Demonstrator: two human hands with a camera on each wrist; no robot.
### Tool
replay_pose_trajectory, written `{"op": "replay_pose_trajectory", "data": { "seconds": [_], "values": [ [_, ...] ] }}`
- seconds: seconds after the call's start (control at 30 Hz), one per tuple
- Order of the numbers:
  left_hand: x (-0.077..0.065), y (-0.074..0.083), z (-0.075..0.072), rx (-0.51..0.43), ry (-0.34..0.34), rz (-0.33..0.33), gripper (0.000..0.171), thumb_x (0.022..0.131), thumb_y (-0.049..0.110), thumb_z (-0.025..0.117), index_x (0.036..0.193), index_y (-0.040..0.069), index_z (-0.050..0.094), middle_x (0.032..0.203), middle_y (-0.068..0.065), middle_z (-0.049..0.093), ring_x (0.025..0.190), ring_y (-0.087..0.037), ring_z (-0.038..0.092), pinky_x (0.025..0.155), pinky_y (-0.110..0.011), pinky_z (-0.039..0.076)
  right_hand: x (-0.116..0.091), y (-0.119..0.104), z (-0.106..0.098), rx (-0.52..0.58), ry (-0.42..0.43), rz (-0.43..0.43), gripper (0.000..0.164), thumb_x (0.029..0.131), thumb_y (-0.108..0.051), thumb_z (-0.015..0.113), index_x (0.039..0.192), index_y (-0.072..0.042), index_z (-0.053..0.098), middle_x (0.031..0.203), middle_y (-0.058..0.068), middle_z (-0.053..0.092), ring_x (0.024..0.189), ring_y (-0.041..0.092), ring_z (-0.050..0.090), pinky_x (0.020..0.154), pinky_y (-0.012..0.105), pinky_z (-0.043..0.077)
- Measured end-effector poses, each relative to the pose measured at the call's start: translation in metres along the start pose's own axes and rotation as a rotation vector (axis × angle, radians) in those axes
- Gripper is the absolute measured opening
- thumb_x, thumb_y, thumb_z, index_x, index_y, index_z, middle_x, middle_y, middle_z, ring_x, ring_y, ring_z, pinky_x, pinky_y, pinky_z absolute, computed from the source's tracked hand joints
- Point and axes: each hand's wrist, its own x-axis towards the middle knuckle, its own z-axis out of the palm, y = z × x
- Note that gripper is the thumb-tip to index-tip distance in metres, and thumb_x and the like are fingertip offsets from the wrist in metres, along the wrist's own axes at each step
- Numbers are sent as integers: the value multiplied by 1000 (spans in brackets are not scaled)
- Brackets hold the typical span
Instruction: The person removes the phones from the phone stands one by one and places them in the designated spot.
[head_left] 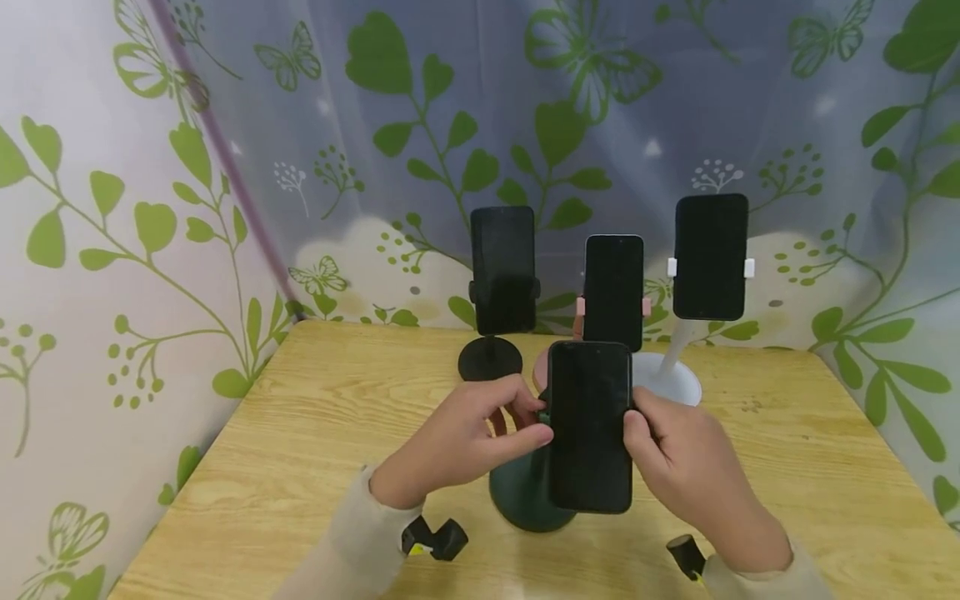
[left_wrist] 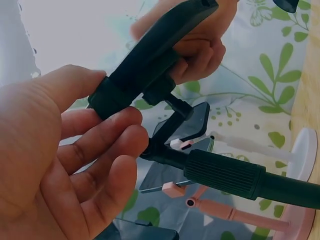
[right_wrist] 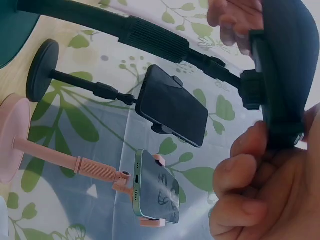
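A black smartphone (head_left: 590, 427) sits upright in the clamp (left_wrist: 111, 95) of a dark green phone stand (head_left: 531, 492). My left hand (head_left: 480, 429) pinches the clamp's left end between thumb and forefinger; the other fingers curl loosely below it in the left wrist view. On the opposite side, my right hand (head_left: 686, 467) grips the phone's right edge, thumb in front and fingers behind, against the clamp's other end. The right wrist view shows the clamp's back (right_wrist: 267, 95) and the stand's ribbed collar (right_wrist: 155, 39). The phone hides part of the stand in the head view.
Behind stand a black phone stand (head_left: 490, 360), a pink one (right_wrist: 52, 156) and a white one (head_left: 678, 354), each holding a phone. They share a wooden table (head_left: 300, 417). A leaf-patterned curtain (head_left: 480, 125) hangs behind the table.
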Motion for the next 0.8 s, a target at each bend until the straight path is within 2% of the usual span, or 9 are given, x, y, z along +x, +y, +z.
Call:
{"op": "replay_pose_trajectory", "data": {
  "seconds": [0.17, 0.27, 0.57, 0.8],
  "values": [
    [0, 1, 0, -27, 17, -23, 12, 96, 20, 76, 99, 18, 65, 91, 10, 69, 80, -3, 65, 68, -27, 56, 0, 1, 2, -37, -22, -31, 18, 106, -13, 49, 89, -19, 54, 66, -17, 35, 62, 1, 41, 56, 25, 35],
    [1, 2, 1, -40, 11, -26, 12, 97, 20, 76, 101, 17, 65, 91, 9, 69, 81, -3, 65, 68, -27, 56, -1, 2, 0, -41, -37, -26, 18, 108, -15, 49, 91, -18, 54, 66, -17, 34, 62, 1, 42, 56, 25, 35],
    [0, 1, 3, 33, 61, -46, 15, 95, 22, 77, 107, 17, 69, 88, 13, 68, 77, -3, 63, 65, -27, 55, -2, 5, -3, -18, 56, -55, 36, 103, -15, 55, 72, -24, 39, 63, -18, 26, 53, -2, 24, 48, 20, 24],
    [1, 1, 3, 24, 7, -76, 9, 99, 26, 71, 100, 17, 74, 85, 12, 68, 77, -3, 63, 65, -26, 55, -2, 3, -5, -67, -24, -9, 37, 105, -19, 54, 71, -24, 41, 62, -17, 25, 52, -2, 24, 48, 21, 24]
  ]
}}
